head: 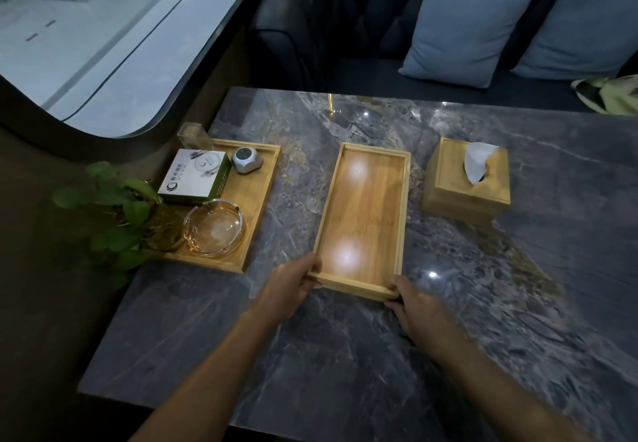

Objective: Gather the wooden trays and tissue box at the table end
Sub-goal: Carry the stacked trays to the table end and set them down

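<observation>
Both hands grip the near short end of the empty tray (pixel 362 217), which lies flat in the middle of the desk (pixel 345 355). The left hand (pixel 291 288) pinches the near left corner, thumb on the rim; the right hand (pixel 411 298) holds the near right corner, fingers curled under the edge. The hands are apart, one at each corner.

The full tray (pixel 257 206) sits at the left end of the desk, carrying a box (pixel 193 177), a glass ashtray (pixel 214 227) and a small silver gadget (pixel 245 160). The tissue box (pixel 466 182) stands to the right of the empty tray, well apart from the full one.

The step looks to be moving the empty tray left, alongside the full tray. To do it well, keep the grip even at both corners so the tray stays square, and slide or lift it low instead of swinging the far end. Bring its long side parallel to the full tray's right rim and stop just beside it, without nudging it, since the ashtray could shift. The tissue box would then go on the freed side.
</observation>
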`<state>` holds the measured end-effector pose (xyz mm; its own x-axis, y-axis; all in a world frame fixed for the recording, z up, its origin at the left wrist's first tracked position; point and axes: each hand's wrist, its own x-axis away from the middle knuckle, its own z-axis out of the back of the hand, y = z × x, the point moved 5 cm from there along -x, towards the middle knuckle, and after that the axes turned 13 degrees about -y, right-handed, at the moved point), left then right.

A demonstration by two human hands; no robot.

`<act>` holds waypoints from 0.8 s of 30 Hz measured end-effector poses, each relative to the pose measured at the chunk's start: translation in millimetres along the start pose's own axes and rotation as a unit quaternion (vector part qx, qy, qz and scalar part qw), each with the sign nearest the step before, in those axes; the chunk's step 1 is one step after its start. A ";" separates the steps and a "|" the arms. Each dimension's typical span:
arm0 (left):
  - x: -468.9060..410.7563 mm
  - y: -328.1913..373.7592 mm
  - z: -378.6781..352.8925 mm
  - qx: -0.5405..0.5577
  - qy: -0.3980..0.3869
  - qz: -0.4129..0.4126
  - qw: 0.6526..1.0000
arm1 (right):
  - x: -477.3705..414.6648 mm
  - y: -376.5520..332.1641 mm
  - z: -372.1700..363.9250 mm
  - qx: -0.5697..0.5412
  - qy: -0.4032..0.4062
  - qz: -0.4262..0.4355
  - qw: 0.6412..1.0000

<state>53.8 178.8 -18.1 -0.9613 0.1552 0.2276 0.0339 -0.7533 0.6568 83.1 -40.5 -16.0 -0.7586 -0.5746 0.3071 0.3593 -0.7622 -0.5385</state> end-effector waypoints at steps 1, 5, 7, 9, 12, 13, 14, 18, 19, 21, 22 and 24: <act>0.0 0.3 0.4 0.000 0.001 0.000 1.000 | 0.1 0.0 -0.7 0.003 0.001 -0.002 1.000; -0.5 0.9 2.3 -0.003 0.003 0.002 1.000 | -0.6 -2.3 -1.9 0.011 0.001 -0.014 1.000; 0.1 2.0 3.0 -0.008 0.005 -0.005 1.000 | -1.7 -3.3 -2.3 0.005 -0.006 -0.019 1.000; 0.8 3.1 3.5 -0.012 0.007 -0.014 1.000 | -2.6 -3.3 -2.9 0.003 -0.011 -0.021 1.000; 0.6 3.3 4.3 -0.017 0.005 -0.014 1.000 | -2.0 -2.3 -2.8 -0.004 -0.009 -0.026 1.000; 0.4 3.4 4.4 -0.019 0.006 -0.013 1.000 | -1.7 -2.0 -3.3 -0.001 -0.008 -0.025 1.000; 0.5 3.4 4.4 -0.020 0.008 -0.013 1.000 | -1.4 -1.8 -4.0 0.005 -0.008 -0.023 1.000; 1.4 3.8 4.1 -0.025 0.010 -0.017 0.999 | -1.4 0.7 -6.6 0.007 -0.007 -0.021 1.000; 1.5 3.5 4.3 -0.023 0.009 -0.018 1.000 | -1.6 1.0 -7.3 0.008 -0.008 -0.019 1.000; 1.0 3.0 4.7 -0.022 0.006 -0.020 1.000 | -2.2 1.8 -8.3 0.003 -0.013 -0.019 1.000; 1.0 2.6 4.6 -0.022 0.006 -0.020 1.000 | -2.5 2.2 -8.7 -0.001 -0.016 -0.021 1.000; 1.2 2.4 4.2 -0.022 0.009 -0.024 0.999 | -3.1 3.4 -9.7 -0.001 -0.016 -0.022 1.000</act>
<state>53.9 179.9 -13.3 -0.9662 0.1807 0.1839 -0.0239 -0.7729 0.6341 81.4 -38.4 -26.4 -0.7556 -0.5500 0.3558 0.3251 -0.7865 -0.5251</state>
